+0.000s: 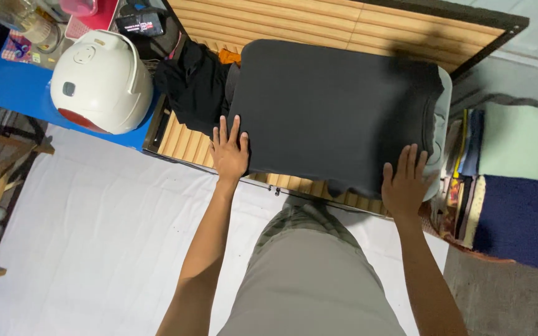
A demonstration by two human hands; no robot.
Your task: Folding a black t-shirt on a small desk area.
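A dark grey folded garment (pixel 334 109) lies flat on a wooden slatted table (pixel 319 22). My left hand (pixel 229 151) rests flat on its near left corner, fingers spread. My right hand (pixel 404 182) presses flat on its near right corner, beside a pale grey cloth (pixel 441 134) that shows under the garment's right edge. Neither hand grips anything.
A heap of black clothes (pixel 191 84) lies left of the garment. A white rice cooker (pixel 102 81) stands on a blue surface (pixel 10 87) at the left. Stacked folded fabrics (pixel 518 186) sit at the right. White sheet (pixel 94 236) covers the floor below.
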